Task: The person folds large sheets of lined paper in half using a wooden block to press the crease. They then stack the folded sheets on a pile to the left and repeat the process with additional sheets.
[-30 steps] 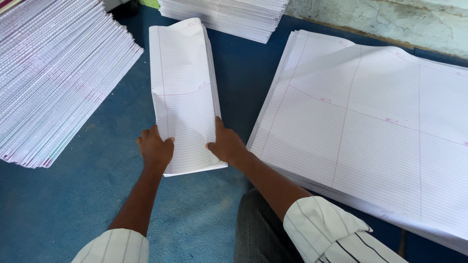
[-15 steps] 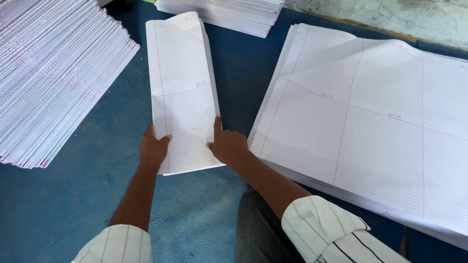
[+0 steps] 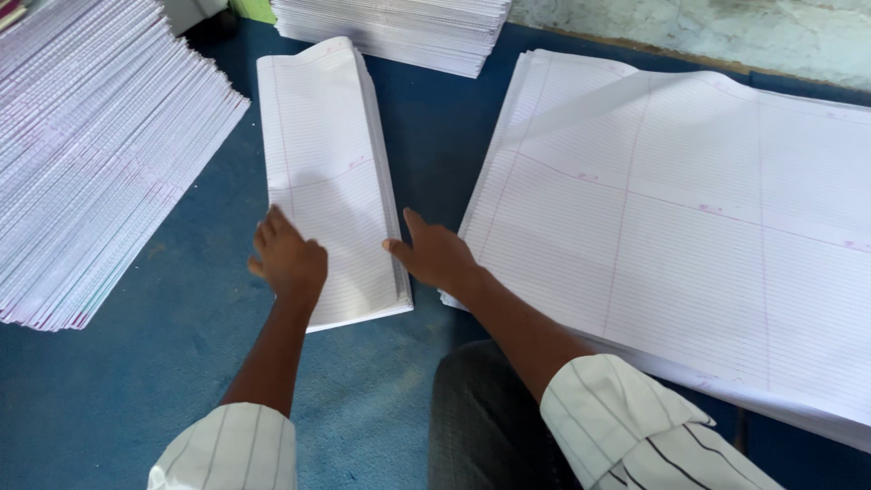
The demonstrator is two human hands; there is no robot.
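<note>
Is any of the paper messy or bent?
A little. The folded ruled sheets between the left hand and right hand curl up at the far end, and the stack of big flat sheets has a lifted top sheet.

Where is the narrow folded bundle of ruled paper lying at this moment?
In the head view, the folded bundle lies left of centre on the blue mat, between the left hand and the right hand.

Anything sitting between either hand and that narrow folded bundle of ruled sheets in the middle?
Nothing visible does. The left hand rests against the left edge of the folded bundle, and the right hand is at its right edge, with only the blue mat around them. The big flat sheets lie further right.
</note>
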